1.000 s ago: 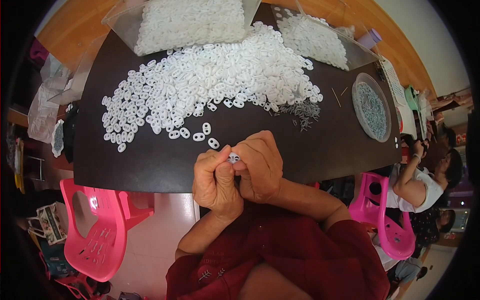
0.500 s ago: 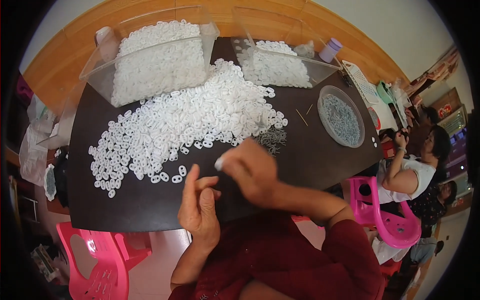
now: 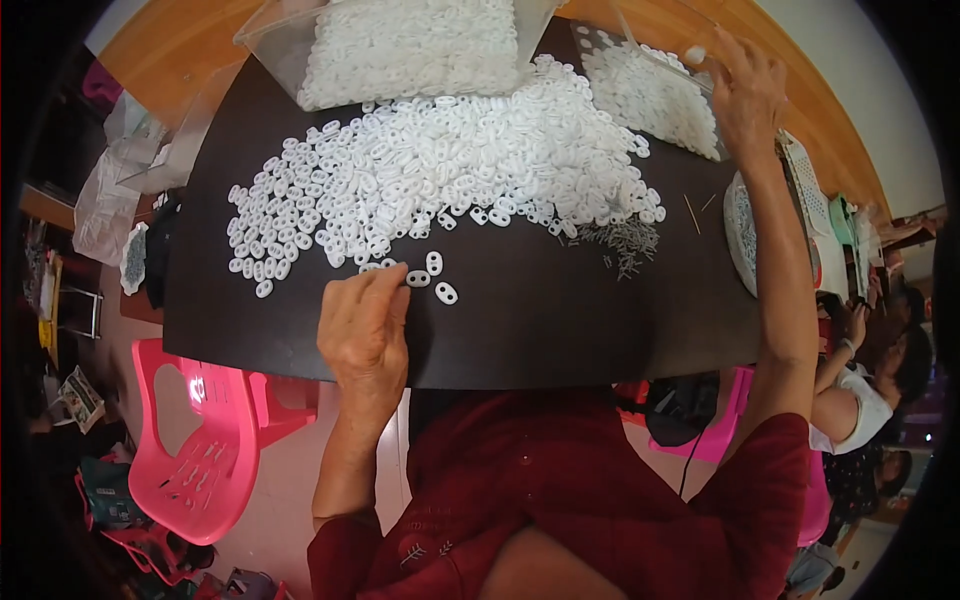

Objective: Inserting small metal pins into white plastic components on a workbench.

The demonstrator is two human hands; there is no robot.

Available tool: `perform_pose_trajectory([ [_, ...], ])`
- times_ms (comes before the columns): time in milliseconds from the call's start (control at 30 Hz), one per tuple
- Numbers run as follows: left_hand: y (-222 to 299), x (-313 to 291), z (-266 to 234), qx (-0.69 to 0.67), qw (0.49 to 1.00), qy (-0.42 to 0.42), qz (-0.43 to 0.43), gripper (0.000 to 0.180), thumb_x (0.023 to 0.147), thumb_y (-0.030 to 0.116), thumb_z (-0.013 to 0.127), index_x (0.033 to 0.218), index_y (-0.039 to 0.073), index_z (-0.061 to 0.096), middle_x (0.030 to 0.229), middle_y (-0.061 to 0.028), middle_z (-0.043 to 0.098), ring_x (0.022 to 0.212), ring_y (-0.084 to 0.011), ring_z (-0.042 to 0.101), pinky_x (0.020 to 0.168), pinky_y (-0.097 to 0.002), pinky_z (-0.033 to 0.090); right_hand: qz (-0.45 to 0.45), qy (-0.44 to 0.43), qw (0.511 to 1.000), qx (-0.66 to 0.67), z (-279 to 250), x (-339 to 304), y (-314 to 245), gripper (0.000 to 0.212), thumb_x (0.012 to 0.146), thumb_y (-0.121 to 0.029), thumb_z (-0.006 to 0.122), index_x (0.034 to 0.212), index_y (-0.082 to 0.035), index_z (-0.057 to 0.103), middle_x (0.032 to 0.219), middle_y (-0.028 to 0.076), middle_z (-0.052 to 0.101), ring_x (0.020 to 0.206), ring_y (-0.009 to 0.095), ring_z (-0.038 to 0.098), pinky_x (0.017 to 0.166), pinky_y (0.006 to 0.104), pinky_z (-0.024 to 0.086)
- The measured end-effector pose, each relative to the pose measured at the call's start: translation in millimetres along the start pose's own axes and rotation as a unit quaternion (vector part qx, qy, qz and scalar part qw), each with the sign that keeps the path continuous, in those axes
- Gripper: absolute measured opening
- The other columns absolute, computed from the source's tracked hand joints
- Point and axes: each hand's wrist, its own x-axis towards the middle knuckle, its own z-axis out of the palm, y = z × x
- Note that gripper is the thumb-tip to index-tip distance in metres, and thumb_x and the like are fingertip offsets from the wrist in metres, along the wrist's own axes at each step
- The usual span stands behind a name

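Observation:
A broad heap of small white oval plastic pieces with two holes [image 3: 450, 160] covers the dark table. My left hand [image 3: 362, 325] is low over the table in front of the heap, fingers drawn together. Its fingertips meet a loose white two-hole piece [image 3: 417, 279]; whether they grip anything is hidden. Two more loose pieces lie just right of it, one of them a two-hole piece [image 3: 446, 293]. My right hand [image 3: 748, 95] is raised over the right clear plastic bin [image 3: 650, 90], fingers apart. A blurred white piece [image 3: 696, 55] shows just off its fingertips, seemingly loose.
A larger clear bin [image 3: 410, 55] full of white pieces stands behind the heap. Small grey pins [image 3: 625, 243] lie at the heap's right end, near two thin sticks [image 3: 693, 214]. My right forearm partly covers a round tub [image 3: 738, 230]. A pink chair [image 3: 200, 450] stands at left; people sit at right.
My right hand has gone from beside the left hand up to the right bin, carrying a white piece. My left hand has moved forward to the loose pieces. The view has shifted.

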Motion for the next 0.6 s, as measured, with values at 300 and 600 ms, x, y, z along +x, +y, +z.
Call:
perform_pose_trajectory([
  [300,2,38,24,0.089,0.981,-0.067,0.159,0.022,0.063,-0.002,0.062,0.085,0.001,0.062,0.076,-0.0083,0.055,0.068,-0.0248,0.05,0.059,-0.0342,0.043,-0.018,0.016,0.987,0.157,-34,-12,-41,0.013,0.077,-0.005,0.066,0.09,-0.003,0.065,0.091,0.009,0.064,0.084,0.029,0.056,0.075,0.0364,0.045],
  [600,-10,49,52,0.175,0.932,-0.163,0.273,0.007,0.063,0.006,0.058,0.067,0.003,0.053,0.076,-0.0116,0.045,0.075,-0.0256,0.047,0.061,-0.036,0.041,-0.066,-0.051,0.936,0.342,-72,-41,-97,0.014,0.071,0.001,0.067,0.084,-0.003,0.064,0.079,0.01,0.061,0.073,0.027,0.056,0.064,0.0348,0.045],
])
